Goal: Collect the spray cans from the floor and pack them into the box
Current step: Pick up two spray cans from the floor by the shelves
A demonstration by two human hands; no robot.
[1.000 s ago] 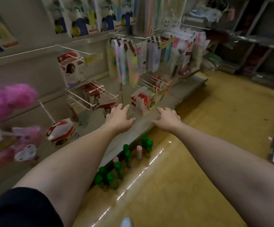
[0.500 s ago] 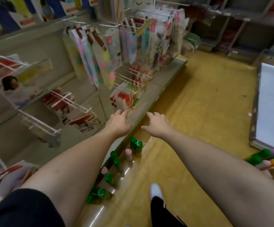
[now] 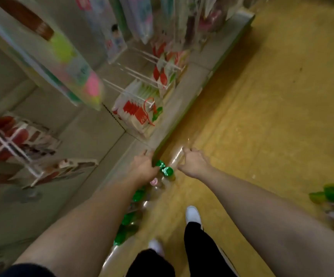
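Head view: left hand (image 3: 144, 168) hides, perhaps touches, blurred spray cans (image 3: 167, 171)

Both your arms were stretched forward and down, bare forearms converging. Your left hand (image 3: 144, 166) was palm-down, fingers spread and slightly curled, nothing gripped. Your right hand (image 3: 194, 162) sat just beside it, palm-down too, fingers bent downward and empty. Hands close but apart.

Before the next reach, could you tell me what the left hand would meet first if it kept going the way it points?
Probably the shelf base edge just beyond the left hand; the green-capped spray cans stand beside it, though depth is unclear.
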